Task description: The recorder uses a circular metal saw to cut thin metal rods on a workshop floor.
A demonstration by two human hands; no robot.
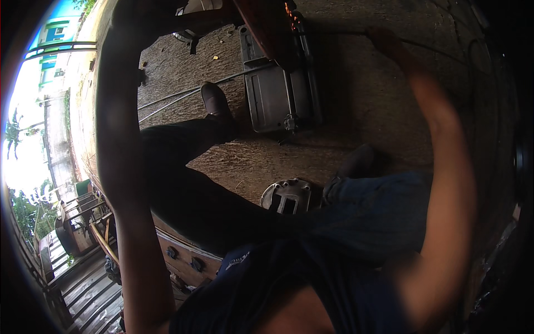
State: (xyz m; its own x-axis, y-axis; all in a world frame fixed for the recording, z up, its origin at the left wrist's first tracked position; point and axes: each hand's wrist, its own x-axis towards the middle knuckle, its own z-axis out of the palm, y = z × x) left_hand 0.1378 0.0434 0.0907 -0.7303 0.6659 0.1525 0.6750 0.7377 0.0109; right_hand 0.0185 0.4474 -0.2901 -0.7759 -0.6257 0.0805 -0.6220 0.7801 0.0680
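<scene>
A cut-off saw with a grey metal base stands on the ground ahead of me, and orange sparks show at its far end. Its reddish-brown guard slants down over the base. My left hand, dark against the top edge, is closed at the outer end of the saw's handle; its separate fingers are hard to make out. Off to the right, my right hand is closed around a thin metal rod that runs into the saw and continues past my hand.
Thin light rods stretch left from the saw. My shoe stands beside them. A welding mask lies on the ground near my legs. A round metal object sits at the top. Slatted metalwork is at the lower left.
</scene>
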